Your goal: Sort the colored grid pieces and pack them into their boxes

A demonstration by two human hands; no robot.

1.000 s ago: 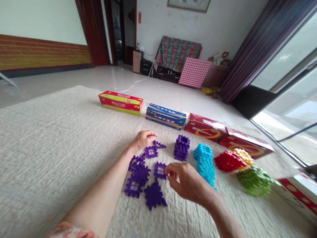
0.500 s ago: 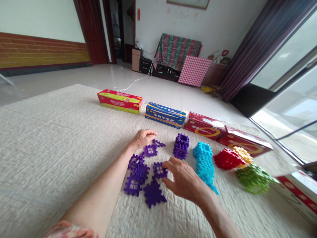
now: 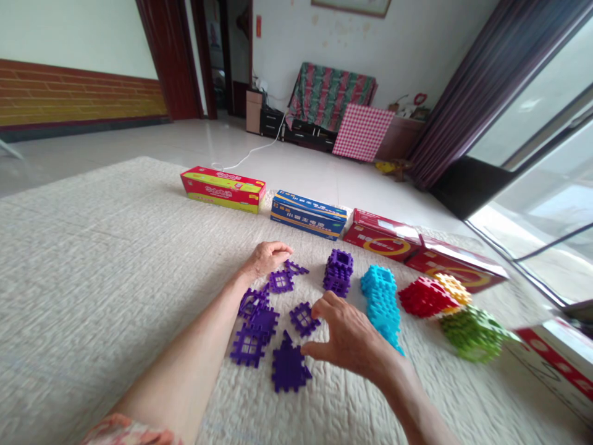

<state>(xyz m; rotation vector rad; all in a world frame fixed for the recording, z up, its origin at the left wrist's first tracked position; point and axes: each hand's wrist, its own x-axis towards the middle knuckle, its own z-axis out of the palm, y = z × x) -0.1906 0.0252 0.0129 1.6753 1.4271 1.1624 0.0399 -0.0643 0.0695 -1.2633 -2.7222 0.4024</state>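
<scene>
Could knock window tile point(image 3: 304, 319) or solid tile point(image 3: 290, 369), both at lower centre of the frame, askew with fingers point(image 3: 321, 306) spread so close on right hand point(image 3: 349, 334); cannot tell grip of left hand point(image 3: 267, 259).

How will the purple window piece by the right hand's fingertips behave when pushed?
The purple window piece is probably light, being thin and openwork. Lying flat, it should slide, not roll; its notched edges may catch the textured cover.
</scene>
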